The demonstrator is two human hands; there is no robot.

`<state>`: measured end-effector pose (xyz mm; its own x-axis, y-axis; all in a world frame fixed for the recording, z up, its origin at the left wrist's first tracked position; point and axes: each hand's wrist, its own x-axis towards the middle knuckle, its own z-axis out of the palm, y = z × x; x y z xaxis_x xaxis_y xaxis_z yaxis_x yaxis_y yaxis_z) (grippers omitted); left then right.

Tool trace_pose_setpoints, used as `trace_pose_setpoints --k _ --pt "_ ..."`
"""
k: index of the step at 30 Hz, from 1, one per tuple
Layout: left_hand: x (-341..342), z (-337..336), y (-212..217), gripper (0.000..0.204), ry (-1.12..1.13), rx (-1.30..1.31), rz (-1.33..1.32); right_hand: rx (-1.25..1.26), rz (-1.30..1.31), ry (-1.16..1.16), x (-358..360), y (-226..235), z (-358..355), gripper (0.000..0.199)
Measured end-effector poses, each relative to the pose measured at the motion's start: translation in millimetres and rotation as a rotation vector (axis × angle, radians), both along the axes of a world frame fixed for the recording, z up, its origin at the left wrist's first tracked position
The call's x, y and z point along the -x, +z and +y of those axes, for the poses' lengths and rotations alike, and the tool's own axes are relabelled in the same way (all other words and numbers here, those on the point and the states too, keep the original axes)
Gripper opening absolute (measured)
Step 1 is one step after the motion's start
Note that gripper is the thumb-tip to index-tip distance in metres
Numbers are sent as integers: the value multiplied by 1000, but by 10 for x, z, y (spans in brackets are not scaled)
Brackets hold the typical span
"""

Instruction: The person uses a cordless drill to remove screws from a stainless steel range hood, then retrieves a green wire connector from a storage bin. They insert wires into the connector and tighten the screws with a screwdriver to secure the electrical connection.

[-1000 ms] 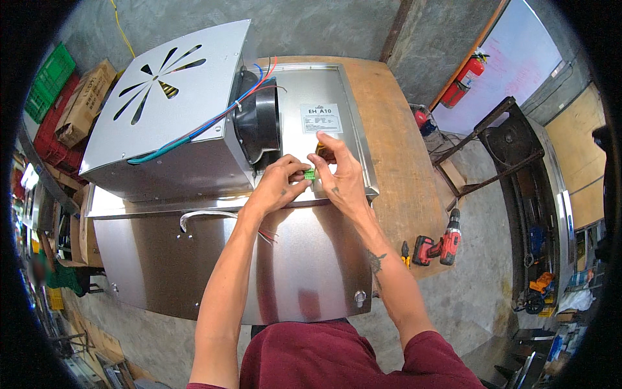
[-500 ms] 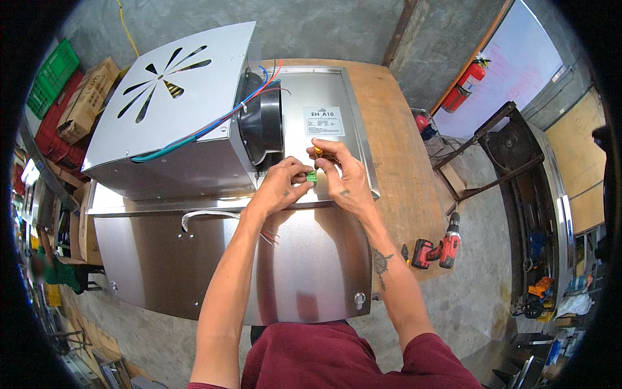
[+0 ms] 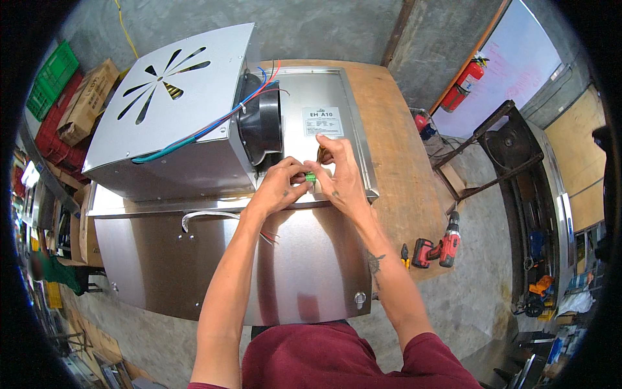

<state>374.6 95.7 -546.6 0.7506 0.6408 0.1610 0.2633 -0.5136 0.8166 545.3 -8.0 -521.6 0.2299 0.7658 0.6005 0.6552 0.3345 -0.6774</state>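
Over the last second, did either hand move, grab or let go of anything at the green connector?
Barely any change. Both hands have stayed together at the small green connector on the steel cabinet: the left hand still pinches it, the right hand still holds a tool with its fingers slightly shifted. The fan housing, wires and red drill are unmoved.

You had bright, even daylight here, soft and mostly from above, with no hard shadows. Under your left hand (image 3: 280, 188) and right hand (image 3: 337, 178) only a faint, diffuse shadow sat on the steel cabinet (image 3: 162, 259). Just below your hands that cabinet's front threw back broad, milky glare and a dim reflection of your forearms. Beyond your hands, the slotted fan housing (image 3: 168, 97) was evenly lit and crisp. Focus held sharp around your fingers. Far out from them, straight edges bowed, detail smeared, and the rim fell to black.
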Motion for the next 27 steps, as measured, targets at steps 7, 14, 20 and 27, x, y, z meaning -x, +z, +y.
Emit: trace_pose_setpoints --k 7,14,20,27 --pt "-5 -1 37 39 -7 12 63 29 489 214 21 28 13 45" --pt "-4 14 14 39 -15 -3 29 72 214 93 -63 7 33 48" --pt "6 -7 31 38 -5 -13 30 2 99 55 -16 40 18 50" --pt "-8 -18 71 38 -7 29 31 71 336 190 -78 -39 5 53"
